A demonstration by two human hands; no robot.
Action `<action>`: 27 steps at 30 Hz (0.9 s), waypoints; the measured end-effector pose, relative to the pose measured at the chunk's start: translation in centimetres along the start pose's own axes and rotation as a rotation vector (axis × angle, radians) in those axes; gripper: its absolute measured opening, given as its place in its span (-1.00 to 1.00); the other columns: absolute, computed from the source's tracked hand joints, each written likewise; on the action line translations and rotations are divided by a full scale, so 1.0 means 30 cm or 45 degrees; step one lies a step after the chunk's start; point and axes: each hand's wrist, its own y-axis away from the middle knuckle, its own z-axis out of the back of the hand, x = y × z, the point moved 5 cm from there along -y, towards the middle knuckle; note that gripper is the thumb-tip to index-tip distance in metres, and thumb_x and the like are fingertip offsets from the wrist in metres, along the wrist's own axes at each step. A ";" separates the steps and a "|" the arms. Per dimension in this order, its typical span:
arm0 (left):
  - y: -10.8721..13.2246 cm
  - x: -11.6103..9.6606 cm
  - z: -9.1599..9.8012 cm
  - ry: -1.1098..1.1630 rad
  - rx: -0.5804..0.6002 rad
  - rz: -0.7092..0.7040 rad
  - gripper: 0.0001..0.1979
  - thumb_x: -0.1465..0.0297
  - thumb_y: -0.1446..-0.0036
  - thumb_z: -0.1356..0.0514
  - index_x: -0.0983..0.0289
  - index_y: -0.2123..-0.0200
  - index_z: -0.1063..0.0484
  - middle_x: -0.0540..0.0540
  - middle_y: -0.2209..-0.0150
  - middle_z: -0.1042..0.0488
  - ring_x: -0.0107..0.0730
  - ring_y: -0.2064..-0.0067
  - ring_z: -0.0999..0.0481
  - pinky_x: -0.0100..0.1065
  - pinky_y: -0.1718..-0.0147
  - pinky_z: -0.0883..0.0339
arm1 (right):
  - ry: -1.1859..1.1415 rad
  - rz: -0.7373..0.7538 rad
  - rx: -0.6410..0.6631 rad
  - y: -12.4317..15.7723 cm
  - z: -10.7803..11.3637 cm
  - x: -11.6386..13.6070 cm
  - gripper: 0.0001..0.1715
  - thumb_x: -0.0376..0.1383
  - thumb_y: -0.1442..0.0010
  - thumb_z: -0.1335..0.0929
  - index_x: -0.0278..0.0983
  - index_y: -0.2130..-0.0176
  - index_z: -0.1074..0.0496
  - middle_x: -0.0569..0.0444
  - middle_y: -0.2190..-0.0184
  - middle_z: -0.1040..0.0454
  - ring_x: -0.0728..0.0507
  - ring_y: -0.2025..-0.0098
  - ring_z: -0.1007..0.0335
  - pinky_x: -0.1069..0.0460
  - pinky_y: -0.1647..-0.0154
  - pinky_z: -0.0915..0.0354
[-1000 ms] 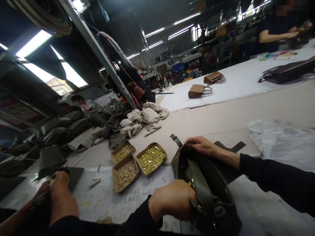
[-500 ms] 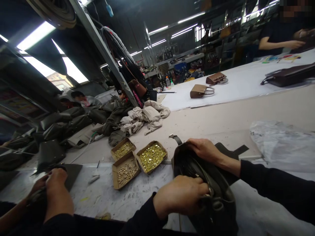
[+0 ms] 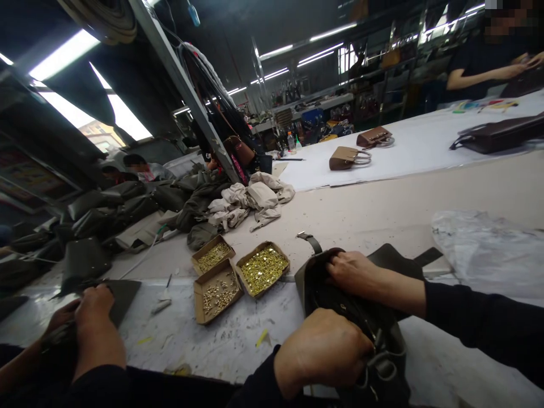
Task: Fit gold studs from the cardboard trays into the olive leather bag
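A dark olive leather handbag (image 3: 312, 283) stands on the table in front of me, its top open and a buckled strap sticking out at the far left corner. My right hand (image 3: 352, 273) has its fingers curled at the far rim, the fingertips tucked inside. At the near side, my left hand (image 3: 325, 350) is bent over the bag's opening, closed on its edge or lining, with the fingertips hidden. A silvery ring fitting (image 3: 386, 368) shows on the bag beside my left hand. The bag's flap (image 3: 393, 258) lies out behind my right forearm.
Cardboard trays (image 3: 219, 294) of small brass-coloured studs stand left of the bag. A co-worker's hands (image 3: 96, 306) hold a dark piece at far left. Olive bag parts (image 3: 127, 207) and beige cloth (image 3: 250, 198) are heaped behind. Clear plastic (image 3: 488, 243) lies right; small brown handbags (image 3: 346, 158) stand farther back.
My right hand has slid from on top of the rim to just inside it. My left hand has shifted right, its fingers deeper in the bag. The bag's opening has changed shape slightly.
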 end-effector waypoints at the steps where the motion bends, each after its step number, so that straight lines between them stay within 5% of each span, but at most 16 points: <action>1: 0.003 -0.003 0.005 0.042 -0.021 0.003 -0.88 0.37 -0.24 -0.28 0.22 0.37 -0.55 0.05 0.33 -0.65 -0.24 0.34 -0.61 -0.34 0.48 -0.24 | -0.013 -0.031 0.020 -0.008 -0.021 -0.005 -0.89 -0.39 -0.29 -0.43 -0.37 0.31 -0.54 -0.14 0.42 -0.56 -0.25 0.37 -0.50 -0.06 0.37 -0.32; 5: 0.042 0.054 0.042 0.439 -0.303 0.231 -0.90 0.43 -0.24 -0.25 0.19 0.29 -0.60 0.02 0.22 -0.66 -0.28 0.20 -0.63 -0.39 0.24 -0.40 | -0.112 -0.053 0.028 -0.006 -0.048 -0.021 -0.74 -0.56 -0.28 -0.29 -0.35 0.24 -0.55 -0.09 0.34 -0.60 -0.21 0.29 -0.55 -0.03 0.19 -0.43; 9: 0.143 0.179 0.086 0.803 -1.046 0.606 -0.84 0.41 -0.32 -0.16 0.24 0.28 -0.55 0.06 0.26 -0.58 -0.30 0.19 -0.58 -0.34 0.16 -0.43 | -0.279 0.002 -0.011 0.055 0.002 -0.017 -0.68 -0.49 -0.29 -0.30 -0.28 0.05 -0.56 -0.06 0.16 -0.61 -0.19 0.11 -0.55 -0.03 0.03 -0.45; 12: 0.176 0.209 0.076 0.847 -1.354 0.557 -0.84 0.44 -0.29 -0.17 0.22 0.13 -0.54 0.11 0.10 -0.57 -0.24 0.02 -0.57 -0.29 0.04 -0.46 | -0.545 0.061 -0.057 0.116 0.053 -0.017 -0.58 -0.47 -0.29 -0.29 -0.23 -0.07 -0.54 -0.05 0.09 -0.57 -0.17 0.11 -0.54 0.00 0.08 -0.45; 15: 0.164 0.206 0.046 0.728 -1.440 0.483 -0.77 0.54 -0.22 -0.18 0.20 0.12 -0.53 0.11 0.02 -0.54 -0.23 -0.08 -0.53 -0.24 -0.09 -0.43 | -0.774 0.101 -0.167 0.168 0.111 -0.021 -0.60 -0.44 -0.36 -0.27 -0.24 -0.12 -0.51 -0.04 0.12 -0.55 -0.12 0.17 -0.54 0.06 0.16 -0.44; 19: 0.171 0.239 0.015 0.836 -1.587 0.596 -0.86 0.44 -0.31 -0.17 0.22 0.10 -0.50 0.14 0.08 -0.53 -0.26 0.03 -0.58 -0.28 0.04 -0.50 | -0.970 0.016 -0.449 0.215 0.181 -0.024 -0.62 -0.46 -0.40 -0.28 -0.21 -0.10 -0.51 -0.01 0.13 -0.56 -0.07 0.15 -0.55 0.13 0.12 -0.45; 24: 0.156 0.275 0.039 0.998 -1.352 0.490 -0.62 0.33 -0.23 -0.33 0.19 -0.12 -0.52 0.20 -0.19 -0.50 -0.20 -0.02 -0.59 -0.29 0.13 -0.54 | -1.019 -0.108 -0.614 0.210 0.175 -0.004 -0.58 -0.49 -0.37 -0.30 -0.16 -0.10 -0.54 0.03 0.16 -0.57 -0.04 0.16 -0.58 0.18 0.14 -0.46; 27: 0.143 0.279 0.074 0.830 -1.274 0.427 -0.73 0.49 -0.21 -0.31 0.16 0.03 -0.64 0.11 -0.05 -0.62 -0.22 0.00 -0.61 -0.26 0.05 -0.50 | -1.041 -0.119 -0.602 0.199 0.144 0.005 -0.59 -0.47 -0.38 -0.30 -0.15 -0.09 -0.55 0.03 0.17 -0.57 -0.05 0.16 -0.58 0.17 0.14 -0.47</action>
